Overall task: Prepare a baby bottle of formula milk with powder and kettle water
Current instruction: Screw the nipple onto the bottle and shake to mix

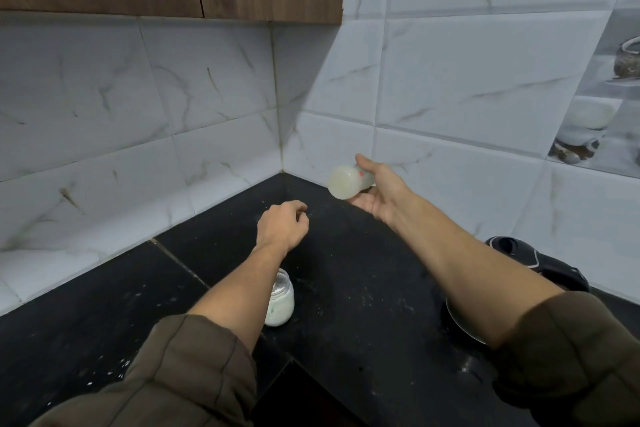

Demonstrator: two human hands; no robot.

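1. Right hand (381, 191): clamped on the baby bottle (348, 182), thumb over the top and fingers cupped beneath. The bottle is in the air on its side, above the far corner of the black counter (346, 288) and near the tiled wall (450, 97).
2. Left hand (282, 225): hovers over the counter, apart from the bottle. Its fingers are curled in, with nothing visible in them.
3. Step in hand, by my reading: mixing the feed by tipping or shaking the bottle.
4. To do it well:
   - Check the cap is tight first. The neck end sits behind the palm, so I cannot tell whether it is sealed.
   - Take a fuller wrap round the barrel, since a thumb-and-fingers hold could slip on a wet bottle.
   - Work over the counter, away from the wall.
   - Look for clumps against the light before stopping.
5. Bottle contents: cloudy, pale cream, apparently filling most of the body. There is a small red mark on its side. The fill level is unreadable at this tilt.
6. Glass jar (282, 302): upright on the counter, just beside the left forearm, with no lid seen. White powder reaches close to the shoulder.
7. What looks like the kettle (540, 263): dark handle and a metallic rim at right, largely behind the right forearm. Contents are hidden.
8. White specks are scattered on the counter.
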